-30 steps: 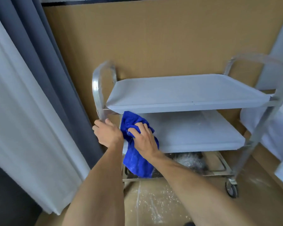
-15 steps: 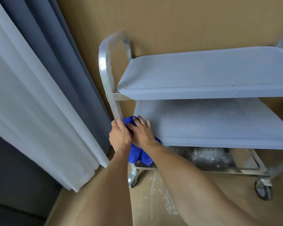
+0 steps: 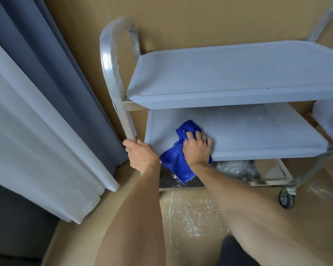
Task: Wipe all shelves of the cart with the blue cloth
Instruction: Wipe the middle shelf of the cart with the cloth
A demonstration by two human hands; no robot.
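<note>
A metal cart stands against a tan wall, with a grey top shelf (image 3: 229, 73), a grey middle shelf (image 3: 258, 135) and a shiny bottom shelf (image 3: 238, 169). My left hand (image 3: 141, 155) grips the cart's left upright post (image 3: 127, 123) beside the middle shelf. My right hand (image 3: 197, 148) presses the blue cloth (image 3: 176, 162) onto the front left part of the middle shelf, its fingers curled into the fabric. Part of the cloth hangs over the shelf's front edge. White dust speckles the bottom shelf.
Grey and white curtains (image 3: 46, 112) hang close to the cart's left side. The cardboard-coloured floor (image 3: 190, 214) in front carries white powder streaks. A caster wheel (image 3: 286, 198) shows at the right. White fabric (image 3: 331, 116) sits at the far right edge.
My right hand has moved the blue cloth rightward from the shelf's left corner onto the middle shelf surface. My left hand keeps its hold on the post. The view has shifted closer.
</note>
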